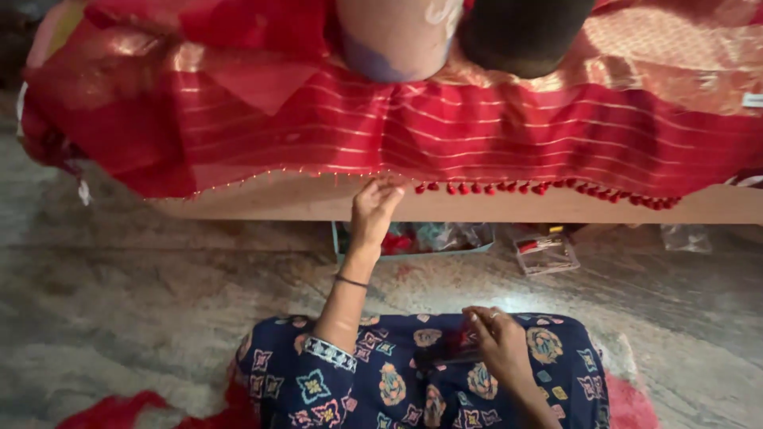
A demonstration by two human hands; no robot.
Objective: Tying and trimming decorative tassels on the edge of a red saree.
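The person wears a dark navy garment printed all over with flower and square motifs in orange, teal, pink and yellow; it covers the lap and both upper arms. The left sleeve (330, 353) ends in a patterned white-and-blue band above the elbow. A thin dark bangle (350, 281) circles the left wrist, just below that grip. Forearms are bare.

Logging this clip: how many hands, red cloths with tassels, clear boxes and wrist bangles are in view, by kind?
Hands: 2, left hand at the cloth edge, right hand on the lap
Red cloth: 1
Clear box: 1
Bangle: 1
Total: 5
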